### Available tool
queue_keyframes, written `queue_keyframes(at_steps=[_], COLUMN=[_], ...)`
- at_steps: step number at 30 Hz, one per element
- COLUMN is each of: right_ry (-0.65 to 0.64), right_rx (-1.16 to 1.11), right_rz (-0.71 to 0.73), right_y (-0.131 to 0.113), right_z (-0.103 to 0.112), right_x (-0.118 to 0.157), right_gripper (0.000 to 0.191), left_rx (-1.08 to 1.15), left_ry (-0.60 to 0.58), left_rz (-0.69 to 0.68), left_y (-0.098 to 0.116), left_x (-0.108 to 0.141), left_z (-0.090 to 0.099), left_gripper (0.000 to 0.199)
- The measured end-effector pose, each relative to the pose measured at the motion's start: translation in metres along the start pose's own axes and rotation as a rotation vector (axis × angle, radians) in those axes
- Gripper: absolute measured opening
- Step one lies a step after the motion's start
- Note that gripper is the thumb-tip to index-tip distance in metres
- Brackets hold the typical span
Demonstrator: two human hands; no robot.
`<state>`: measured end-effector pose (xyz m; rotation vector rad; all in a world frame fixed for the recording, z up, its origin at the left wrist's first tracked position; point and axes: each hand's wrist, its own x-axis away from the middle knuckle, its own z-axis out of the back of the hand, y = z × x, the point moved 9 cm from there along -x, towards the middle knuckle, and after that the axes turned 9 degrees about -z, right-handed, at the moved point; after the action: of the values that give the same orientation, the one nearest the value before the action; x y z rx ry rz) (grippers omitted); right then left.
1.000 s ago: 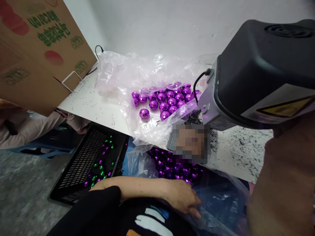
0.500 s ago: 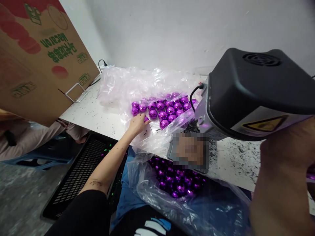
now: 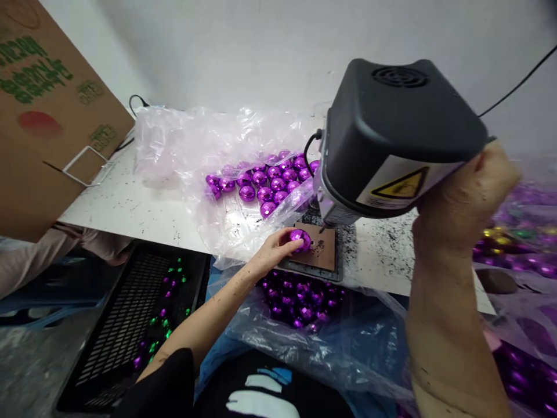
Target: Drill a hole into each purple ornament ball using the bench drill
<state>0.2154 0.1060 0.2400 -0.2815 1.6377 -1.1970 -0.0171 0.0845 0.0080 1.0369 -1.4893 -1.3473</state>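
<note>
A left hand (image 3: pixel 278 248) grips a faceted purple ball (image 3: pixel 300 240) between thumb and fingers over a brown plate (image 3: pixel 319 247) on the table (image 3: pixel 378 255), in the head view. The right hand (image 3: pixel 478 177) is wrapped around the far side of a black machine head (image 3: pixel 404 128), its fingers hidden. More purple balls (image 3: pixel 272 180) sit on clear plastic (image 3: pixel 195 145); a black crate (image 3: pixel 126 331) holds green and purple pieces.

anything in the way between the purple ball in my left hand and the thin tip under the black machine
Nothing visible: only a gap separates the purple ball in the left hand from the thin tip, above the brown board. The clear plastic lies off to the side.
</note>
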Motion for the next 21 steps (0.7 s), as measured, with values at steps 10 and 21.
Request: queue_keyframes(at_steps=[10, 21], right_ry=[0.022, 0.036], right_rx=[-0.023, 0.026], right_rz=[-0.022, -0.036], right_y=[-0.002, -0.004], right_z=[-0.001, 0.002], right_x=[0.002, 0.005], right_gripper=[0.061, 0.059], left_rx=[-0.554, -0.966], left_ry=[0.013, 0.149], left_rz=[-0.266, -0.428], left_y=[0.025, 0.024], left_x=[-0.014, -0.021], left_z=[-0.010, -0.040], left_gripper=[0.037, 0.042])
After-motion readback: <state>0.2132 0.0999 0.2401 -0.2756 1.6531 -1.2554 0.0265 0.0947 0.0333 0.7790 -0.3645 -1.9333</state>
